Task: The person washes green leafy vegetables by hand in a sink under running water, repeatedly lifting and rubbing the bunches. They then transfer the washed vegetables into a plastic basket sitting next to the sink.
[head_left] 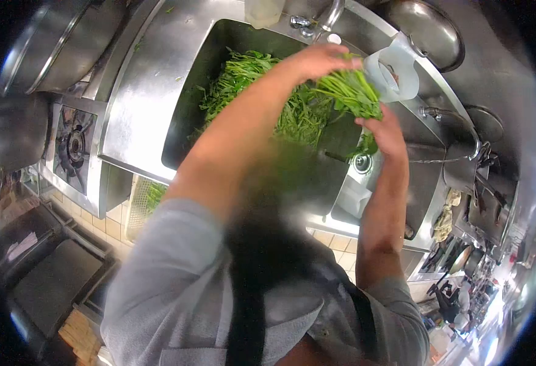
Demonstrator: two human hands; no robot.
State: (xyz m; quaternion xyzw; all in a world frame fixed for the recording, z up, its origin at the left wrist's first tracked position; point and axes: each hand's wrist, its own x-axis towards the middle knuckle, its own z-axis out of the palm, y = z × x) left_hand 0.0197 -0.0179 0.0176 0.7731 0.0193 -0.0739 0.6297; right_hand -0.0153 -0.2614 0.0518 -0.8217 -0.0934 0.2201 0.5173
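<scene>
A bunch of leafy greens [350, 91] is held up over the right part of the sink, its pale stems toward the top. At the stem end, my left hand [326, 61] has its fingers over the bunch, somewhat blurred. Lower down on the right, my right hand [387, 131] is wrapped round the leafy part. More loose greens [240, 73] lie heaped in the deep metal sink [179, 131], partly hidden by my left forearm. A translucent plastic container [402, 76] stands just right of the bunch.
A faucet [332, 15] and a second tap [432, 113] are at the sink's far edge. A metal drainboard [149, 91] lies left. Below it, a basket [136, 210] holds greens. A gas burner [74, 143] is farther left, and a round metal lid [426, 30] is at upper right.
</scene>
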